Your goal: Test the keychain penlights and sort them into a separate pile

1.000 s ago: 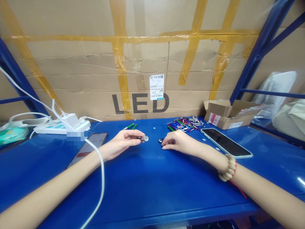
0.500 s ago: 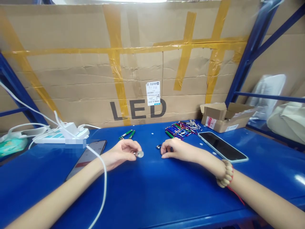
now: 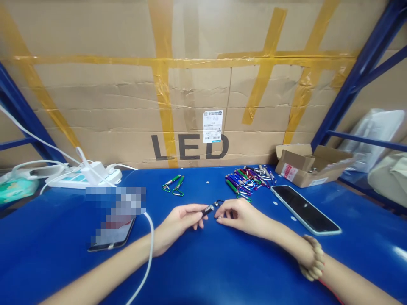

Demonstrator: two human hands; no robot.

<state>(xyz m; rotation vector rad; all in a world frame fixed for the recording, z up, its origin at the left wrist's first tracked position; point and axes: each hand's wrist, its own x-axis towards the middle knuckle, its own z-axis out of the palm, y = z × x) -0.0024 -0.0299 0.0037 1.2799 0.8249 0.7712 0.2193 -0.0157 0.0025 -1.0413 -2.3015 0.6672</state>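
Observation:
My left hand is closed round a short black tube that looks like a keychain flashlight, its silver end facing right. Opposite it, my right hand is pinched beside a small silver cap with a black clip, which sticks out past the fingers close to the tube's end. A small gap shows between tube and cap. Part of the clip is hidden by the right fingers. Beyond the left hand, two green keychain flashlights with carabiner clips lie on the blue table.
A pile of coloured keychain flashlights lies behind my right hand. Right of it are a phone and an open cardboard box. At left are a partly blurred phone, a power strip and a white cable crossing my left forearm.
My left hand has moved right and turned, so the black tube now shows lengthwise. It has come close to the right hand and the clip. The camera view has shifted slightly.

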